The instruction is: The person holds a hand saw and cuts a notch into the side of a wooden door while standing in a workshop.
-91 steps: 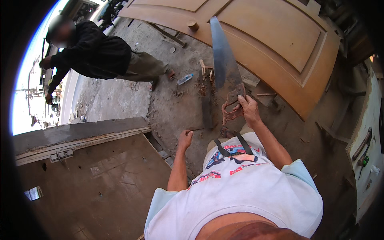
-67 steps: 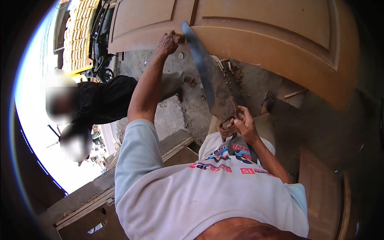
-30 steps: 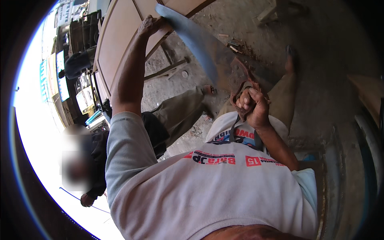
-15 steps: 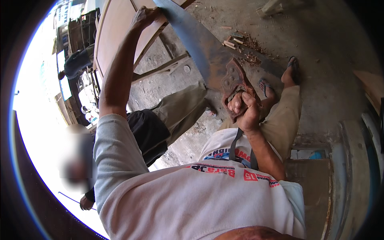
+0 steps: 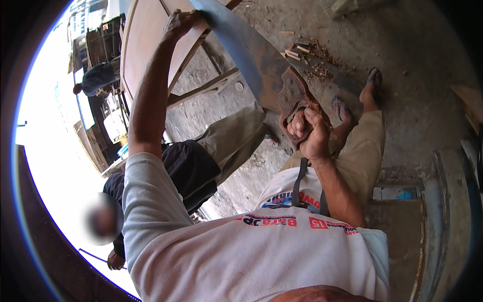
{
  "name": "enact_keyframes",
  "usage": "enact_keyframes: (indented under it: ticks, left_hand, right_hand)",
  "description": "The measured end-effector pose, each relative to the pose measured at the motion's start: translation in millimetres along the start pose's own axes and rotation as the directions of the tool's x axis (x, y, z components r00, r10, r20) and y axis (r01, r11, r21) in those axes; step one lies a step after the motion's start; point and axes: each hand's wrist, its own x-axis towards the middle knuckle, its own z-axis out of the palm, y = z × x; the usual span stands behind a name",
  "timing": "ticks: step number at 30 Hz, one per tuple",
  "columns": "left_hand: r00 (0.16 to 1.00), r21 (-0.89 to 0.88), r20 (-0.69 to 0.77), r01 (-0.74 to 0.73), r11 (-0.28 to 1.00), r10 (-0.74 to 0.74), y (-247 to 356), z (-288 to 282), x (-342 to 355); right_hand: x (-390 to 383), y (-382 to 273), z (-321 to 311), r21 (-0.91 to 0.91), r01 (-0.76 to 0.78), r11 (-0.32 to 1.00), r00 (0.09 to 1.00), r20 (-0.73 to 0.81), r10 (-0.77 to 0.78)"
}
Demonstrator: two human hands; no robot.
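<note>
My right hand [image 5: 313, 132] is closed around the worn brown wooden handle of a handsaw [image 5: 259, 63]. Its wide, bluish-grey and rust-stained blade slants up to the far left, teeth along the left edge, and the far end runs out of the picture. My left hand [image 5: 182, 23] is at the far end of my stretched arm, close beside the blade. Its fingers are bent at the edge of a large pale wooden panel [image 5: 158, 55], and the fingertips are hard to see. Whether they also touch the blade is unclear.
A wooden frame leg [image 5: 206, 86] supports the panel. Wood offcuts and shavings [image 5: 307, 54] lie on the concrete floor beyond the saw. Another person in dark top and khaki trousers [image 5: 229, 133] is close on my left. Sandalled feet [image 5: 371, 85] show at the right.
The saw handle and my right hand have shifted very slightly, and the whole view has moved a little. Both hands keep their places on the saw and the panel.
</note>
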Motion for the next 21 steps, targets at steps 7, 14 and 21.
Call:
enact_keyframes:
  ticks: [7,14,21]
  left_hand:
    - [0.998,0.006,0.052,-0.032,0.999,0.032,-4,0,0]
    - [0.999,-0.028,0.039,-0.034,0.999,0.035,-5,12,6]
    - [0.999,-0.083,0.047,0.022,0.996,-0.018,-12,14,6]
  right_hand:
    - [-4,10,-8,0.073,0.021,0.997,0.998,0.057,-0.025]
    - [14,5,-3,0.010,-0.043,0.999,0.999,0.006,0.043]
    - [17,-1,2,0.014,-0.023,1.000,0.999,0.024,0.023]
